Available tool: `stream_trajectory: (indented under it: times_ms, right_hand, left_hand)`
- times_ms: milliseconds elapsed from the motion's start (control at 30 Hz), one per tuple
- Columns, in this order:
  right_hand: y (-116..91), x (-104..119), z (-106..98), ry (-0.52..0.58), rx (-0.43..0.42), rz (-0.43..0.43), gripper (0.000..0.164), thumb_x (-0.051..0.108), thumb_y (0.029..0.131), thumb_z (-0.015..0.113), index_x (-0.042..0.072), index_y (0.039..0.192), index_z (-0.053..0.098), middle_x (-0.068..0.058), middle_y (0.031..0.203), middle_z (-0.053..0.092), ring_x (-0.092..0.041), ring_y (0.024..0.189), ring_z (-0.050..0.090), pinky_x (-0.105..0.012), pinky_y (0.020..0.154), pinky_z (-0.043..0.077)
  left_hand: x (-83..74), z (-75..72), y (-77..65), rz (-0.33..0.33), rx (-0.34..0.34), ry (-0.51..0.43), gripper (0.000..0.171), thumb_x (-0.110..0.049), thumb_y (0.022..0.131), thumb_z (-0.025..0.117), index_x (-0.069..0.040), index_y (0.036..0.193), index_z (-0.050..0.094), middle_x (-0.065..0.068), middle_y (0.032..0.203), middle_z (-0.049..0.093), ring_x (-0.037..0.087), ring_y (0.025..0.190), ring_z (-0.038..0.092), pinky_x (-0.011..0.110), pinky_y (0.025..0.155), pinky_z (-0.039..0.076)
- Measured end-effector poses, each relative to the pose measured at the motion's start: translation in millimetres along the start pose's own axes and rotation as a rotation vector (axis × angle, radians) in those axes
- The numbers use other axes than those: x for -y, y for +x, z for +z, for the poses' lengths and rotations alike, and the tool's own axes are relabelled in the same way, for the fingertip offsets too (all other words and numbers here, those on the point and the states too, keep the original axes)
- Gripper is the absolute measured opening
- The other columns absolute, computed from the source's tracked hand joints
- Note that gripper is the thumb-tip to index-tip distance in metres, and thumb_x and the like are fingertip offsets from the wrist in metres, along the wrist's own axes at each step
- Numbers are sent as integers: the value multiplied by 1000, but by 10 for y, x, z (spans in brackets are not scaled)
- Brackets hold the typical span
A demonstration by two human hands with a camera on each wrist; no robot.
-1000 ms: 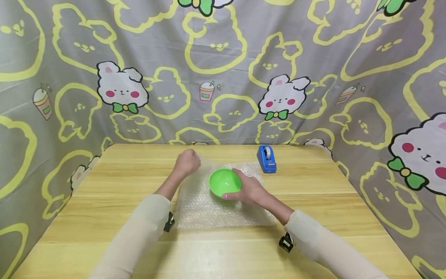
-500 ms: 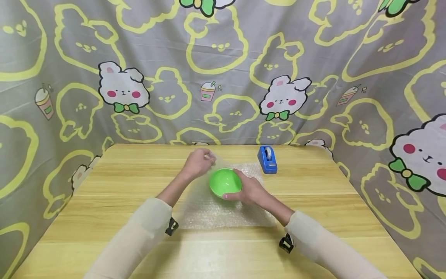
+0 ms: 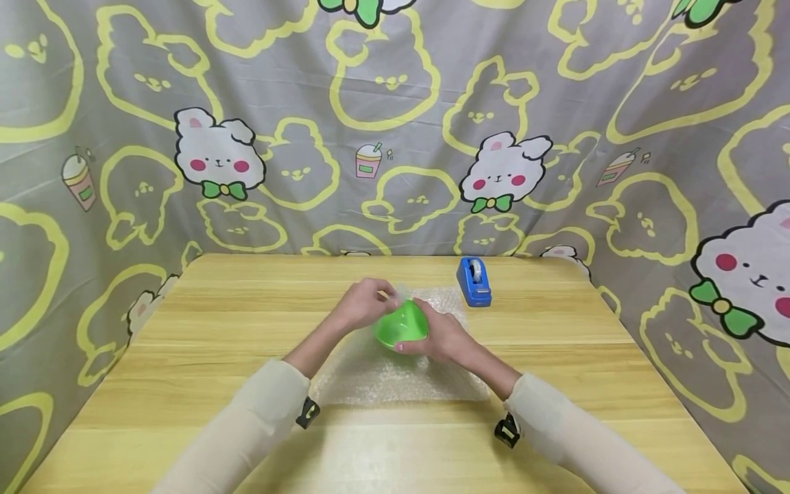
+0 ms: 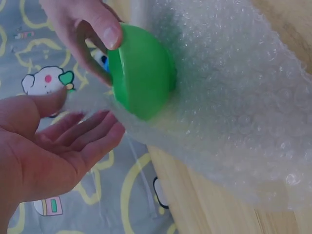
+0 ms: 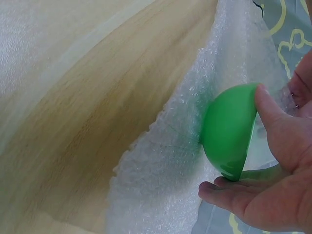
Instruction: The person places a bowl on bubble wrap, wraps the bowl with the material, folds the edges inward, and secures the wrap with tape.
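1. At the left hand's (image 3: pixel 368 304) pinch, bubble wrap (image 3: pixel 401 381) obscures part of the green bowl's (image 3: pixel 407 331) rim.
2. Behind the right hand's (image 3: pixel 443 336) grip, the blue tape dispenser (image 3: pixel 474 283) is mostly hidden in the left wrist view.
3. Beyond that grip, the right wrist view crops the left hand.

The bowl (image 3: pixel 404 331) is bright green, smooth and slightly glossy, with rounded sides and a plain round rim. It sits upright, mouth up, its base on the bubble wrap (image 3: pixel 401 381). The bubble wrap is a clear sheet with small raised bubbles and a somewhat uneven edge, spread under and around the bowl on the counter (image 3: pixel 185 343). Its near side lies mostly flat, while its far left corner is lifted and drawn in toward the bowl, the raised film slanting across part of the bowl's left side.
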State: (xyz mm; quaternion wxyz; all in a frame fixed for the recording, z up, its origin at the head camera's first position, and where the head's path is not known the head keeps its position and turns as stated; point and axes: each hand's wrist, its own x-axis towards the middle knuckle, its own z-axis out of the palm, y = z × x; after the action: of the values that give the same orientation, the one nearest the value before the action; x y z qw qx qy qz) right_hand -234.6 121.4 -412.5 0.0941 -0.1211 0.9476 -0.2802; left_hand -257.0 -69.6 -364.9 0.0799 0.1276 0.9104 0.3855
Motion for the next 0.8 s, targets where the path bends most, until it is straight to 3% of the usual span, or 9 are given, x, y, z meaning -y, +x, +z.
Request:
stream_trajectory:
  times_ms: [133,233,300,367,467,667,800]
  right_hand:
    - [6,-3,-1,11,2,2,105,54,79,83,13,159,30,-13,128,65,-27,107,63,-41,83,56]
    - [20,-6,0,3,6,14,106,56,79,83,13,160,29,-14,132,64,-28,111,62,-43,87,55]
    - [23,-7,0,-2,10,28,107,57,78,82,13,160,28,-16,134,63,-29,113,61,-44,89,55]
    - [27,-8,4,-6,11,34,107,58,78,82,13,160,28,-17,136,62,-31,116,61,-46,92,54]
    - [26,-11,14,-4,9,34,108,58,78,82,14,160,28,-17,139,60,-32,119,60,-47,94,54]
    - [25,-13,33,-3,4,23,108,56,77,83,13,160,28,-17,139,60,-32,120,60,-47,93,54]
    - [24,-12,33,-12,-3,19,107,55,77,83,14,160,29,-18,141,59,-34,122,60,-48,94,55]
  left_hand:
    - [3,-8,7,-19,26,27,38,-39,102,60,-5,115,70,15,119,73,29,110,69,39,86,59]
    - [36,9,-3,-2,-26,14,26,-22,102,59,-2,114,70,18,115,73,31,107,71,38,82,60]
    - [74,37,-3,31,-84,13,19,-2,94,60,1,109,71,18,108,75,30,102,72,37,79,61]
    - [111,68,-9,77,-142,31,26,12,83,57,2,102,71,17,100,76,28,95,73,35,76,61]
    - [147,110,-23,110,-198,72,39,21,71,53,3,100,70,16,96,74,28,90,71,34,76,60]
    - [212,154,-67,66,-233,161,54,13,66,75,0,118,67,20,111,70,34,102,65,45,88,57]
    - [238,156,-78,48,-175,203,60,-3,74,86,-1,130,63,22,121,70,37,111,67,49,93,56]
